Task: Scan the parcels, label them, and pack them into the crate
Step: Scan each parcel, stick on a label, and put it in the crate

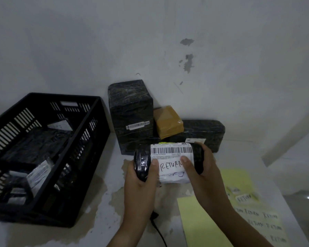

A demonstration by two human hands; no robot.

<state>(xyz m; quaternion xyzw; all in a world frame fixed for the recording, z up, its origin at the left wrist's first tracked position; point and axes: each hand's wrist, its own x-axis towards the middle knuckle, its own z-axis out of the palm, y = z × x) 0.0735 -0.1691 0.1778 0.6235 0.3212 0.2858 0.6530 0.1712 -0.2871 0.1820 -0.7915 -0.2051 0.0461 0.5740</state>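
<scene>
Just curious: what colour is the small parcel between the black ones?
The small parcel is tan brown; head view.

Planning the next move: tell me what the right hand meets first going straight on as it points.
Likely the low black parcel lying just beyond the right hand and the labelled parcel it grips; the gap is hard to judge.

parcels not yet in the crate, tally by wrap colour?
Black wrap: 3 (tall parcel, long parcel, held parcel gripped by left hand and right hand)
Brown wrap: 1 (brown parcel)
Total: 4
Inside of the crate is too dark to count.
</scene>
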